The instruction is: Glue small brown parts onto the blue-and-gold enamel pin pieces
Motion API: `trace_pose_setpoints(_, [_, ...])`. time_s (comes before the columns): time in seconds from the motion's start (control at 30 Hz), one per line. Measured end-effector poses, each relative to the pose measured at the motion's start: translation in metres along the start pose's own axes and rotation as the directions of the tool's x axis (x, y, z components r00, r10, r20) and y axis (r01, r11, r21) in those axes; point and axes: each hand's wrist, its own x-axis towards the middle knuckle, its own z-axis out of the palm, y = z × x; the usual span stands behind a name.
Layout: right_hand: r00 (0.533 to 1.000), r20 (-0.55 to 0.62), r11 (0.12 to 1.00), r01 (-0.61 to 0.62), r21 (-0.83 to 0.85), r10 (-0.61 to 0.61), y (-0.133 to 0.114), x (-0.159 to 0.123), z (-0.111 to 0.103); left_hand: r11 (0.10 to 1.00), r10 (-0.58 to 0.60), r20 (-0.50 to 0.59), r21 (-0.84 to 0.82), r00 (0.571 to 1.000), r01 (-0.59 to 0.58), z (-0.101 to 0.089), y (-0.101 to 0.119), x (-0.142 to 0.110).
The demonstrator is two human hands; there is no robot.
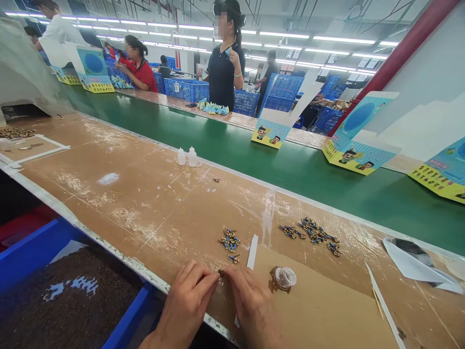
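My left hand (192, 295) and my right hand (250, 300) meet at the front of the table, fingers closed in a pinch. Between their fingertips is a small dark piece (221, 273), too tiny to make out in detail. Just beyond the fingers lies a pile of small blue, black and gold pieces (230, 239). One similar piece (233, 259) rests by itself nearer my right hand. To the right of that hand a small clear round container (285, 277) stands on a brown board (327, 300).
More blue and gold pieces (317, 232) lie farther right. Two small white bottles (187, 156) stand at the table's far edge, beside a green conveyor belt (218, 140) carrying printed cartons (271, 133). A blue bin (127, 315) of dark bits sits front left. People work across the belt.
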Motion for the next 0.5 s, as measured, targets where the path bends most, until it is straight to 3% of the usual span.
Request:
trace_pose_setpoints(0.13, [0.999, 0.034, 0.999, -0.028, 0.015, 0.028, 0.001, 0.000, 0.007, 0.998, 0.010, 0.025, 0.060, 1.000, -0.011, 0.001, -0.001, 0.002])
trace_pose_setpoints(0.27, [1.000, -0.008, 0.999, -0.025, 0.023, 0.025, 0.004, 0.000, 0.011, 0.995, 0.023, 0.036, 0.094, 0.999, -0.026, 0.000, 0.000, -0.001])
trace_pose_setpoints(0.5, [0.991, -0.134, 0.989, 0.027, 0.145, -0.007, -0.012, 0.004, -0.007, 0.995, 0.019, 0.070, 0.096, 0.997, -0.026, -0.004, -0.001, 0.001])
